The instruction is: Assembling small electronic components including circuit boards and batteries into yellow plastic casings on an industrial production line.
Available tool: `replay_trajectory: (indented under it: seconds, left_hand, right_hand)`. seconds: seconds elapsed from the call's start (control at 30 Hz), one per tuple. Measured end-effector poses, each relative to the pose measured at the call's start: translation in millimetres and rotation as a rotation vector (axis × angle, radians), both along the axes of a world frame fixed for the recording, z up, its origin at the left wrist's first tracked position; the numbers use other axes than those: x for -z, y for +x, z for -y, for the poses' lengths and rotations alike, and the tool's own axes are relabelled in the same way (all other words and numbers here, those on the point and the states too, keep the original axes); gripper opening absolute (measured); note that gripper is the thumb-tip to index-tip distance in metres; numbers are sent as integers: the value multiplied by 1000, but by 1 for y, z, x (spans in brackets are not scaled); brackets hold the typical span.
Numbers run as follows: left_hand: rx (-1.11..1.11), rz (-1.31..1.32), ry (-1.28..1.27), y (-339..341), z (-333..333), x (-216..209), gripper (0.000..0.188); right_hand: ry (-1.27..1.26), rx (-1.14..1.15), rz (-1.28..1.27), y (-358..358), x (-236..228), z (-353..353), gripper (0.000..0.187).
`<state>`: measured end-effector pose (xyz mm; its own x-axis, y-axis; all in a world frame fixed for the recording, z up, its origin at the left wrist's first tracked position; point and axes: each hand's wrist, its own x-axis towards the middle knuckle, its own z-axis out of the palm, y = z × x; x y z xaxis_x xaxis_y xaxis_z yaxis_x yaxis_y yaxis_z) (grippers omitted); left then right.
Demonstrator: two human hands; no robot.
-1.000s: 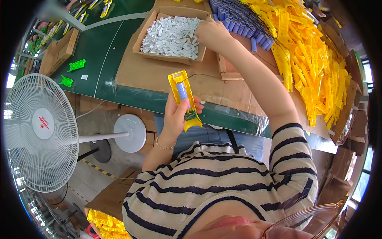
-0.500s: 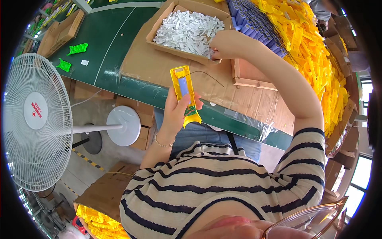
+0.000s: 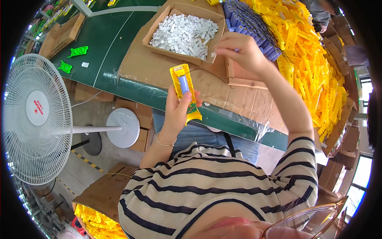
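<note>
My left hand [image 3: 177, 105] is closed around a long yellow plastic housing half [image 3: 174, 73], held tilted above the table's near edge. A blue-purple cylindrical battery [image 3: 183, 84] lies in its hollow, with a green circuit board [image 3: 192, 108] at the lower end. From its upper end a thin dark wire [image 3: 207, 71] curves off to the right. My right hand [image 3: 242, 49] is pinched just off the right corner of a cardboard box [image 3: 175, 55] of small white plastic parts [image 3: 185, 36]. A small white part [image 3: 214, 54] shows at its fingertips, its shape unclear.
Purple batteries [image 3: 248, 28] with wires are stacked behind my right hand, beside a large heap of yellow housings [image 3: 294, 40]. A wooden tray [image 3: 244, 73] lies below that hand. Two green pieces [image 3: 78, 51] are at the left; a white fan [image 3: 38, 107] stands there.
My right hand has lifted out of the box corner and moved slightly up and right, fingers pinched. My left hand still holds the yellow housing, almost unmoved.
</note>
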<state>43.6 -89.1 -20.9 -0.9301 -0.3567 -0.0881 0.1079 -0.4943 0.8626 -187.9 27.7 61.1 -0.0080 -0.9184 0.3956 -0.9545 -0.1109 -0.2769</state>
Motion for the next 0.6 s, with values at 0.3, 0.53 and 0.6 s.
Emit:
replay_trajectory:
  seconds: [0.3,0.53,0.6]
  left_hand:
    - [9,-217,-366,-12,-44,-42,26]
    - [12,-126,-709,-16,-63,-44,31]
    - [11,-135,-744,-16,-71,-42,32]
  right_hand:
    - [-698,-128,1939,96,19,-64,18]
    - [-695,-201,1898,104,12,-90,11]
    - [-775,184,1768,114,10,-87,11]
